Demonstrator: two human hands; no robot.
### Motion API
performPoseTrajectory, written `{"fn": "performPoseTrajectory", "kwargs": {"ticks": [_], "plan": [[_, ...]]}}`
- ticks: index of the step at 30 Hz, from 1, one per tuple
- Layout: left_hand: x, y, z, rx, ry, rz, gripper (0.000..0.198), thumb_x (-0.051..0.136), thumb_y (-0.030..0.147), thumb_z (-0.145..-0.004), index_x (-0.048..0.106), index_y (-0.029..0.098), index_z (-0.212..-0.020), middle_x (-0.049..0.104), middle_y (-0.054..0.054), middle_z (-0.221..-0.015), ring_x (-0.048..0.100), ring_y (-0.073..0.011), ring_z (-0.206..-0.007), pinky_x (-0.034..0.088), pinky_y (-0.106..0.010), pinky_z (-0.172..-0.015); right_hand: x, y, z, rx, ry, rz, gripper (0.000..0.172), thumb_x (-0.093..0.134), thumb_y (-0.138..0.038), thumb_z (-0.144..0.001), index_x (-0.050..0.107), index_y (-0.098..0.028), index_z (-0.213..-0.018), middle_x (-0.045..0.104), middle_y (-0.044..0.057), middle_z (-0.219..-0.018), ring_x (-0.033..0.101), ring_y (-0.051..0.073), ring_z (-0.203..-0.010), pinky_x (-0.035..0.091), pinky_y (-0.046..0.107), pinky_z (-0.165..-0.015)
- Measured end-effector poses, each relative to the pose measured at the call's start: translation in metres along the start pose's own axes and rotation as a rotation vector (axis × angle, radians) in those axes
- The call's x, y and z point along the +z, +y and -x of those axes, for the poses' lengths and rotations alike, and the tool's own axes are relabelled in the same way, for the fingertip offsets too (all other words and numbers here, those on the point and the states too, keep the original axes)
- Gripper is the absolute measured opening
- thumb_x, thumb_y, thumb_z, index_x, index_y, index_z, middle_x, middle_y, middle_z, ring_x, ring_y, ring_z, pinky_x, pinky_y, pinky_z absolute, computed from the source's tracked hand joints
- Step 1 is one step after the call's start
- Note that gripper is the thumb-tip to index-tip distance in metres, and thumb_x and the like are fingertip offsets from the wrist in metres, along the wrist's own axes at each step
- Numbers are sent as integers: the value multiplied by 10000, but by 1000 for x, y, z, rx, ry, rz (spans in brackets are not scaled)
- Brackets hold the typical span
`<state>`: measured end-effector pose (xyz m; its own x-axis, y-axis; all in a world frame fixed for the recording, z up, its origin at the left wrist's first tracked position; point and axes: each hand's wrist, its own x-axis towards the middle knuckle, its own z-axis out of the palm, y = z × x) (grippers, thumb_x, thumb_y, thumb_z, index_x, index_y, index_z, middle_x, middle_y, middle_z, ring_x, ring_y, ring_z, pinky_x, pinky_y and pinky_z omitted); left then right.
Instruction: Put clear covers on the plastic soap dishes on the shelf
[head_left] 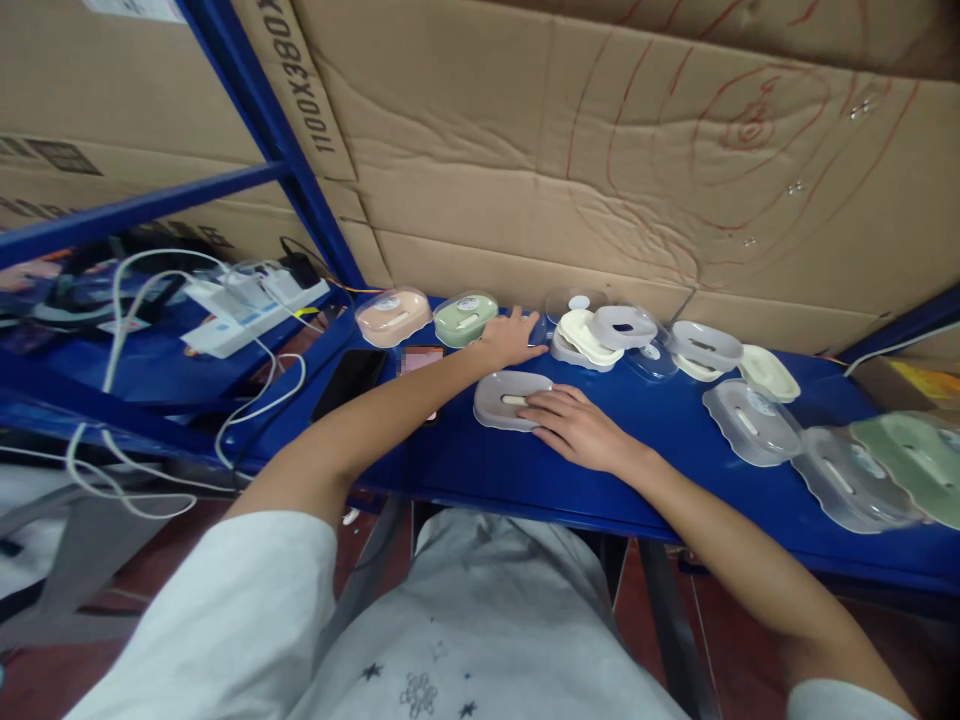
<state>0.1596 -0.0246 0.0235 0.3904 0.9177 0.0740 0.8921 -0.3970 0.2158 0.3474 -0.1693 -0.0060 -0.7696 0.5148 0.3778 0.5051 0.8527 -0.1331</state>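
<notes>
A grey oval dish (495, 398) with a small cream bar in its middle lies on the blue table near its front. Over the dish's right side rests my right hand (574, 425), its fingers spread towards the bar. My left hand (514, 337) reaches to the back of the table, fingers apart, just right of a green dish (459, 322) with a clear lid. Under and behind its fingers, a clear piece shows in part. A clear lid (578, 301) with a round white sticker is to the right, beside stacked cream and grey pieces (589, 335).
A pink lidded dish (394, 318), a black phone (350, 382) and a second phone (421, 362) are left. Several grey, cream and green dishes (752, 422) line the right. A white power strip (251, 320) with cables stands far left. Cardboard (525, 150) walls the back.
</notes>
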Motion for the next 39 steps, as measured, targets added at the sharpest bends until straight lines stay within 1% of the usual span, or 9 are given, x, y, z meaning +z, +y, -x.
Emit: {"fn": "performPoseTrajectory", "kwargs": {"ticks": [4,8,11,13,18,23,27,33,39], "plan": [[-12,-17,17,8,50,116,587,645,471,-955,529,172,-1448,556,-230,-1496,614,-425,-1354,477,-574,-1129,-5,7,3,37,6,-30,384,529,-337,-1107,647,-244,-1461,688,128,-1452,624,287,-1378,424,560,-1233],[-32,-49,50,211,4,315,492,603,376,-940,501,262,-1408,558,-98,-1531,580,-257,-1409,506,-407,-1136,-6,17,6,126,159,-19,743,668,-454,-1031,364,-231,-1671,560,198,-1569,536,359,-1472,436,602,-1222],[-37,-65,70,503,-184,654,603,708,336,-846,499,290,-1409,510,-96,-1564,523,-294,-1471,493,-464,-1158,-1,23,7,176,264,19,977,700,-503,-1000,113,-287,-1751,343,213,-1723,359,403,-1602,396,644,-1253],[-33,-69,79,593,-260,718,644,756,304,-793,523,296,-1394,495,-95,-1556,486,-320,-1499,445,-508,-1208,1,26,7,176,253,37,1038,706,-525,-992,40,-308,-1759,251,204,-1769,267,414,-1644,347,670,-1278],[-22,-63,91,620,-286,533,789,793,317,-814,445,328,-1522,354,-106,-1670,368,-323,-1594,347,-523,-1297,2,29,9,190,92,-7,849,609,-466,-1061,150,-307,-1758,314,180,-1764,358,379,-1615,391,632,-1274],[-12,-51,101,492,-146,299,1013,808,623,-863,289,308,-1674,267,-169,-1740,364,-399,-1596,379,-583,-1271,1,30,10,221,73,-24,705,592,-403,-1075,321,-329,-1722,378,128,-1747,429,361,-1580,426,601,-1272],[-5,-44,102,497,-29,162,909,766,579,-919,361,252,-1666,425,-185,-1656,461,-411,-1517,412,-583,-1235,2,30,10,235,105,9,648,603,-393,-1071,412,-326,-1687,449,111,-1709,484,350,-1545,445,585,-1271],[-1,-42,102,510,-1,112,881,752,534,-940,369,228,-1671,365,-199,-1712,427,-407,-1545,382,-562,-1257,5,28,10,252,127,73,529,548,-388,-1099,533,-271,-1615,515,134,-1658,508,324,-1531,459,550,-1268],[-2,-36,105,457,2,107,790,628,611,-1011,375,247,-1664,402,-196,-1684,443,-404,-1532,414,-588,-1220,5,26,7,250,100,77,564,506,-383,-1110,450,-281,-1662,473,135,-1689,483,324,-1547,457,566,-1256]]}}
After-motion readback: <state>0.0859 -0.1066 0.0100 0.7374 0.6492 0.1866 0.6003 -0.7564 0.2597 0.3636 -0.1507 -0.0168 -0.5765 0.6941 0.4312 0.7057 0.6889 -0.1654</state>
